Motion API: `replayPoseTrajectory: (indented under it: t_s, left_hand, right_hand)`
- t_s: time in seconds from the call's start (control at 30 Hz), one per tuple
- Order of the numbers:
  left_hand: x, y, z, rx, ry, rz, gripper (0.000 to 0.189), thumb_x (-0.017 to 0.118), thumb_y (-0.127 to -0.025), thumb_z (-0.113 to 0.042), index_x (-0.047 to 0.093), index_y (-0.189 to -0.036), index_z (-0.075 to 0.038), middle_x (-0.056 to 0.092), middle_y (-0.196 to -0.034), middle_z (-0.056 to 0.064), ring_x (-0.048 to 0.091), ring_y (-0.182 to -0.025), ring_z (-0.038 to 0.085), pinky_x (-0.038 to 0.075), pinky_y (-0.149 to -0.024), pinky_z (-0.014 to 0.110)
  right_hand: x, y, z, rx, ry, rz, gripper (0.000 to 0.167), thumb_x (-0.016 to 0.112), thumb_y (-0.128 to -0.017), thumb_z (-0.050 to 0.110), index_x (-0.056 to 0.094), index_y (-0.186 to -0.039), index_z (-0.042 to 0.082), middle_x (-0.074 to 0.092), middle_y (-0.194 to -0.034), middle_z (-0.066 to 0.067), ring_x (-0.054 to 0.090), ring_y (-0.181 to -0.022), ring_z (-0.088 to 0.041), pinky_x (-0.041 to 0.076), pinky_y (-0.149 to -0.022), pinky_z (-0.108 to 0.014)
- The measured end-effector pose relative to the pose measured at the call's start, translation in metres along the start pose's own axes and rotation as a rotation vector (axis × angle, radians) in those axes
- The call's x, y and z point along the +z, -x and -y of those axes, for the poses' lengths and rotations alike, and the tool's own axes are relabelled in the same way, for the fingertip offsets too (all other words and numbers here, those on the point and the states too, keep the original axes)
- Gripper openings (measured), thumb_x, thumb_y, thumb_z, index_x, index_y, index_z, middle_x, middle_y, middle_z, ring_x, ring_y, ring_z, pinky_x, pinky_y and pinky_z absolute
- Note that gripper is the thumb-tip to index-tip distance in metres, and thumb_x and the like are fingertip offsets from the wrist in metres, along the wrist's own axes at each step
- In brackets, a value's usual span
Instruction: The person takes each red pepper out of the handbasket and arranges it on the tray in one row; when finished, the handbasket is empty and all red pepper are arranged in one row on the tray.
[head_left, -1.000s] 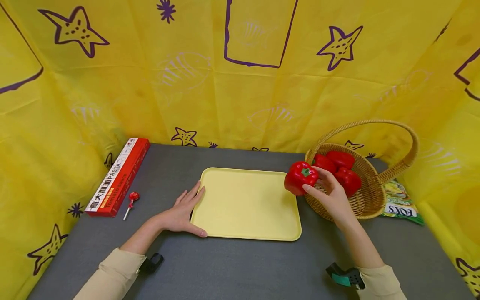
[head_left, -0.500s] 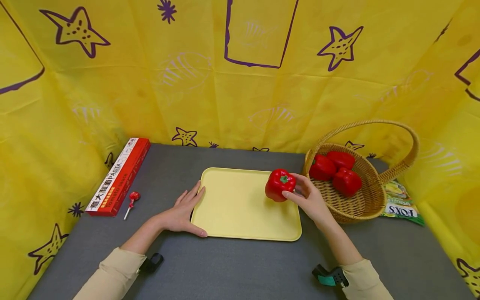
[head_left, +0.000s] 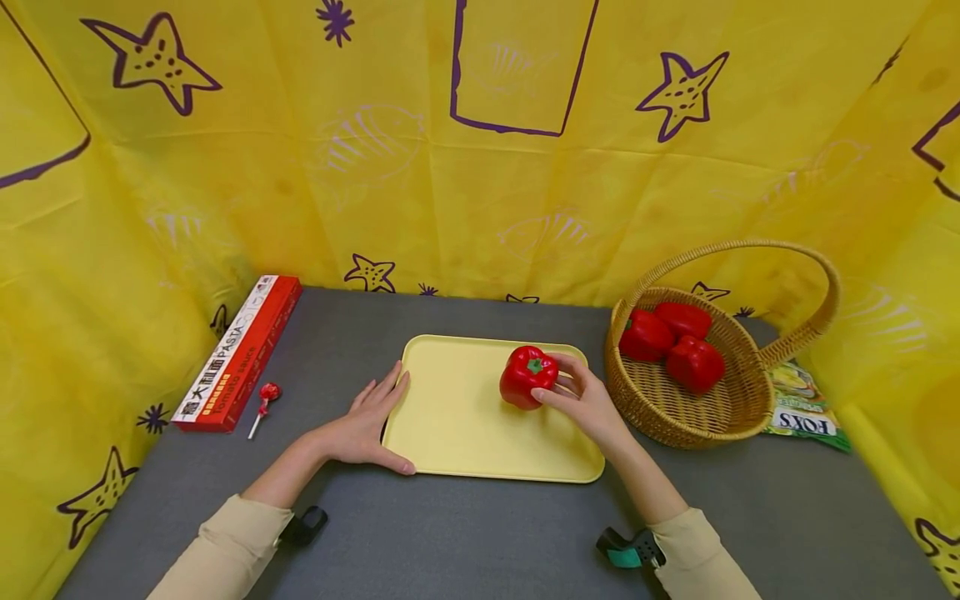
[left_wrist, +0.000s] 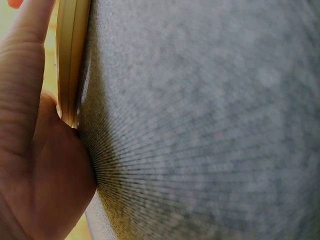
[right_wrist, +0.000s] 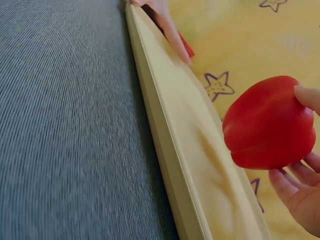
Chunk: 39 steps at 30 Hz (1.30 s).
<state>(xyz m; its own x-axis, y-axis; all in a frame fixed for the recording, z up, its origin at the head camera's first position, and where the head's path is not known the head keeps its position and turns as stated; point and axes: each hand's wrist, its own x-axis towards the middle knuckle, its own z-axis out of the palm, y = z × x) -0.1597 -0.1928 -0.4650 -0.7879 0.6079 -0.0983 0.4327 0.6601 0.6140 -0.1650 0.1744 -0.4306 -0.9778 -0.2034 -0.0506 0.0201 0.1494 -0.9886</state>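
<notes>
A red bell pepper (head_left: 517,382) with a green stem is pinched between the thumb and fingers of my right hand (head_left: 588,406). It hangs over the right half of a pale yellow tray (head_left: 450,433). In the right wrist view, a gap shows between the pepper (right_wrist: 267,125) and the tray (right_wrist: 185,130), which carries its shadow. My left hand (head_left: 367,427) rests at the tray's left edge, fingers spread along the side and thumb at the near left corner. The left wrist view shows this hand (left_wrist: 47,165) close up against the tray rim (left_wrist: 72,55).
To the right stands a wicker basket (head_left: 656,421) with a tall handle, holding several red peppers (head_left: 696,364). A Fox's packet (head_left: 806,421) lies partly behind it. On the left are a red and white pasta box (head_left: 243,358) and a lollipop (head_left: 268,393). Yellow cloth (head_left: 480,200) encloses the grey table (head_left: 465,533).
My right hand has carried the bell pepper left, from the basket's near side to above the tray's right half. My left hand and the tray have stayed put.
</notes>
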Motion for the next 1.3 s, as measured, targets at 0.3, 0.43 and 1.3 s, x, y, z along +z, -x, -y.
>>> replayPoseTrajectory:
  t_s: [0.3, 0.43, 1.3]
  left_hand:
    - [0.000, 0.001, 0.000, -0.003, 0.010, -0.003, 0.138, 0.081, -0.067, -0.061, -0.006, -0.153, 0.004, -0.016, -0.160, 0.018, -0.004, -0.148, 0.033, -0.005, -0.112, 0.056]
    - [0.000, 0.000, 0.000, -0.016, 0.013, 0.002, 0.139, 0.081, -0.067, -0.061, -0.008, -0.152, 0.005, -0.017, -0.160, 0.019, -0.005, -0.147, 0.034, -0.005, -0.112, 0.056]
    - [0.002, -0.002, 0.003, -0.088, 0.027, 0.010, 0.143, 0.082, -0.064, -0.063, -0.008, -0.152, 0.005, -0.011, -0.160, 0.021, -0.009, -0.147, 0.037, -0.002, -0.114, 0.056]
  right_hand:
    - [0.020, -0.011, -0.002, -0.020, -0.002, 0.027, 0.061, 0.077, -0.085, 0.015, 0.048, -0.138, 0.006, 0.049, -0.140, -0.012, 0.049, -0.127, -0.032, 0.043, -0.102, -0.041]
    - [0.029, -0.014, -0.001, -0.017, -0.001, 0.024, 0.061, 0.078, -0.084, 0.016, 0.049, -0.137, 0.006, 0.049, -0.139, -0.012, 0.049, -0.127, -0.031, 0.045, -0.100, -0.039]
    - [0.075, -0.042, 0.010, 0.032, 0.002, 0.103, 0.062, 0.075, -0.086, 0.018, 0.047, -0.141, 0.006, 0.049, -0.139, -0.013, 0.050, -0.126, -0.034, 0.046, -0.098, -0.044]
